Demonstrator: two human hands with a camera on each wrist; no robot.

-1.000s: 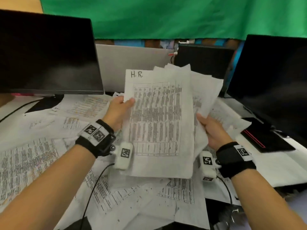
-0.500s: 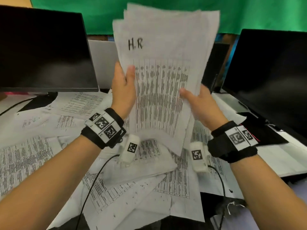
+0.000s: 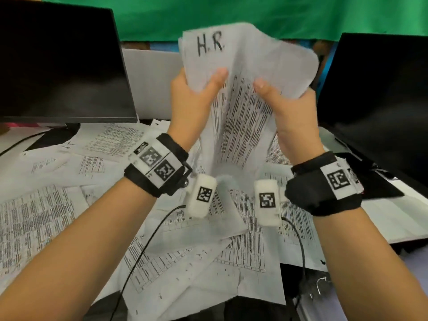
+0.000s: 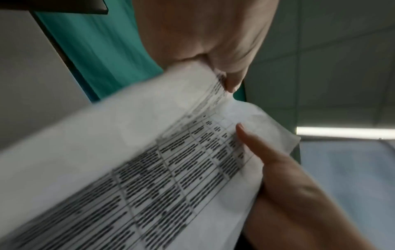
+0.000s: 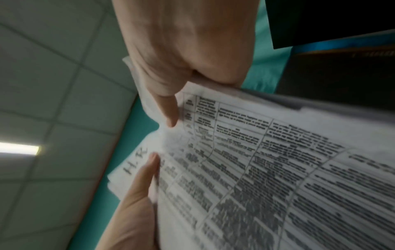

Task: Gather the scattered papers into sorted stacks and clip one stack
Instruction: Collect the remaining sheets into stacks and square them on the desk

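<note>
Left hand (image 3: 192,100) clamped on the left edge of the paper stack (image 3: 245,107), thumb across the printed front, fingers hidden behind. Right hand (image 3: 291,112) gripping the right edge the same way, thumb on the front. Stack held upright in the air between the two hands, above the surface (image 3: 393,216), bowed inward down the middle, top sheet marked "H.R" in black at its upper left and filled with printed table rows. Lower end of the stack blurred, hanging just above the wrist cameras. Underneath and all around, scattered papers (image 3: 185,258) overlapping one another across the surface, some lying under the forearms. Dark left monitor (image 3: 60,63) and dark right monitor (image 3: 379,89) flanking the stack, a grey laptop lid (image 3: 150,82) behind it, green cloth (image 3: 231,15) across the back. No containers visible. From the left wrist camera: left hand (image 4: 205,37) pinching the stack (image 4: 149,169) at its edge, right thumb pressed on the table print, ceiling panels and a light strip beyond. From the right wrist camera: right hand (image 5: 183,50) over the stack (image 5: 278,169), the "H.R" mark seen sideways, edges of several sheets fanned slightly beside the left thumb.
</note>
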